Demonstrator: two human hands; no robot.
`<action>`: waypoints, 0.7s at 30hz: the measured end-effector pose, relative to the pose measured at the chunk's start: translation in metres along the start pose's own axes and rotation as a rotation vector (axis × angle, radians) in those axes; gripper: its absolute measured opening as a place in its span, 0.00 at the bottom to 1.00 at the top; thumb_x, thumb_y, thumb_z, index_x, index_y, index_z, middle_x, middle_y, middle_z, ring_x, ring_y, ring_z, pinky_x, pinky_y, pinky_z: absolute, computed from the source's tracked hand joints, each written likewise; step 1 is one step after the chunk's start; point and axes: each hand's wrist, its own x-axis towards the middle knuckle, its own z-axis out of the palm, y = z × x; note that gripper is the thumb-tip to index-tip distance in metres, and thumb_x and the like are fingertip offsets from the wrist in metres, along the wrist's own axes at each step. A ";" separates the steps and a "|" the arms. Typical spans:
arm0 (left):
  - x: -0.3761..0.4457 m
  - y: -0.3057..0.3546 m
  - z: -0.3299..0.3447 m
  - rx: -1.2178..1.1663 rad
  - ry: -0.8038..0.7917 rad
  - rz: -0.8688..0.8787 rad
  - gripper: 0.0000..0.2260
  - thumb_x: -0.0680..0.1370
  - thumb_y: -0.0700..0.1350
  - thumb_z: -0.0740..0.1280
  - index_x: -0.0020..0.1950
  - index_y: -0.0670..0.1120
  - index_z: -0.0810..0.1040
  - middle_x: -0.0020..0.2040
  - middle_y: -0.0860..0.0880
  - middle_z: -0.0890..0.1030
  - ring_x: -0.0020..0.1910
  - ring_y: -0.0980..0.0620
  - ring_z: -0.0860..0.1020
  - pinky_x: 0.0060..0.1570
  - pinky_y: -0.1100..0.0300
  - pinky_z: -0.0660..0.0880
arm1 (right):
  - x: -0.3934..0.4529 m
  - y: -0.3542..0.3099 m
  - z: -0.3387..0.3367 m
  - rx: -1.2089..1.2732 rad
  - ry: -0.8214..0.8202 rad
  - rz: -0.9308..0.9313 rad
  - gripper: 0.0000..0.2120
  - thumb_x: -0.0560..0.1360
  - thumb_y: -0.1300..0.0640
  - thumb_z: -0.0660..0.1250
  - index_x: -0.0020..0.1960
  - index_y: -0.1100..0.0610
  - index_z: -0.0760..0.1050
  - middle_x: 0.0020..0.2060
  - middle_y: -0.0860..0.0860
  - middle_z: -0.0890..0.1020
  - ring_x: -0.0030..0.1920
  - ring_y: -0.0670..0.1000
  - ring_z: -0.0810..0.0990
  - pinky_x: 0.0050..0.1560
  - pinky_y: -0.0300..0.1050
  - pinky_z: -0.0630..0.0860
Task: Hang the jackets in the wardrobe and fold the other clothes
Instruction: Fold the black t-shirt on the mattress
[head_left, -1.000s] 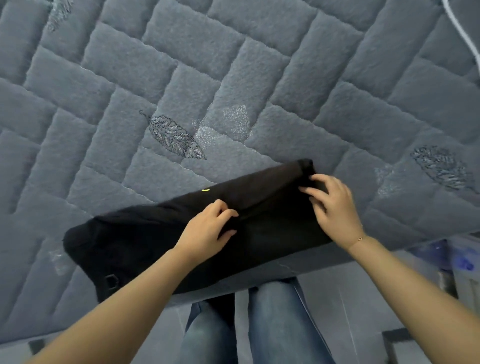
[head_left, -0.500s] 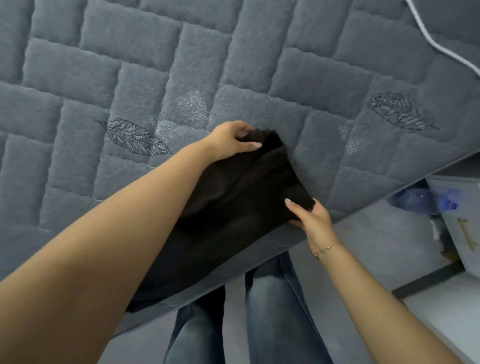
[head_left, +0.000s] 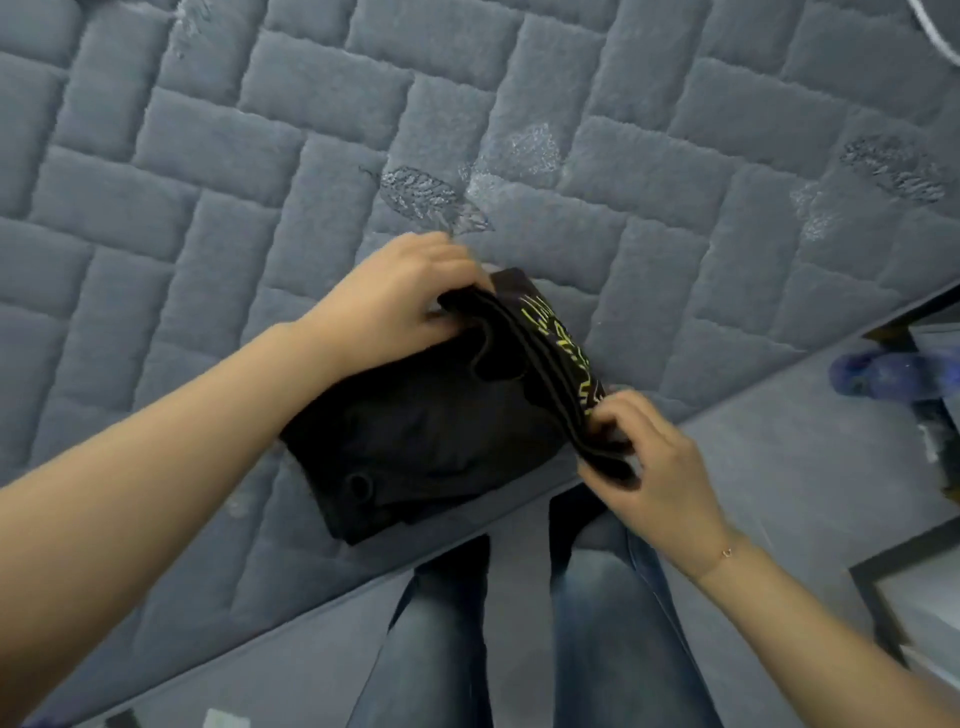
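Your left hand's fingers (head_left: 457, 270) are curled over the far end of the raised fold of the black garment (head_left: 431, 431), pinching its layered edge against the thumb, while your right hand (head_left: 654, 467) pinches the near end of that same fold between thumb and fingertips, just at the edge of the bed (head_left: 208, 208). The garment lies on the grey quilted cover close to the near edge, directly above your knees, already doubled into a compact, roughly square bundle with a strip of yellow-green lettering (head_left: 563, 348) showing along the lifted flap. It looks like soft, light knit or jersey cloth, limp rather than stiff, so it should drape and sag wherever you leave it unsupported; the plush cover beneath probably grips it a little, which helps the lower layers stay put. Hold it as you are now, at the two ends of the folded edge, with all the layers caught together, because a pinch on the top layer alone would likely let the inner ones slide out. A small round fitting near the bundle's lower left corner may be a button or eyelet, though the blur makes that uncertain. From the look of it, laying this flap flat and smoothing it would finish the fold.
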 end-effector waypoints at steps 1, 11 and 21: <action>-0.034 -0.008 -0.003 0.014 -0.005 -0.013 0.16 0.66 0.31 0.69 0.52 0.41 0.81 0.49 0.44 0.82 0.48 0.45 0.75 0.51 0.53 0.71 | -0.009 -0.016 0.020 -0.011 -0.024 0.002 0.10 0.67 0.63 0.72 0.47 0.59 0.75 0.44 0.48 0.77 0.44 0.48 0.77 0.44 0.39 0.74; -0.214 -0.093 0.066 0.110 0.126 -0.320 0.20 0.63 0.22 0.65 0.50 0.37 0.82 0.58 0.40 0.81 0.53 0.37 0.78 0.54 0.47 0.76 | -0.039 -0.076 0.217 -0.314 -0.350 0.062 0.19 0.72 0.60 0.71 0.62 0.56 0.73 0.57 0.49 0.76 0.58 0.51 0.76 0.54 0.45 0.76; -0.254 -0.040 0.104 -0.489 0.485 -0.905 0.28 0.75 0.34 0.63 0.74 0.52 0.68 0.75 0.51 0.66 0.72 0.48 0.64 0.70 0.44 0.64 | -0.021 -0.068 0.171 -0.216 -0.720 0.026 0.27 0.79 0.65 0.60 0.77 0.53 0.61 0.76 0.46 0.61 0.75 0.46 0.58 0.75 0.37 0.52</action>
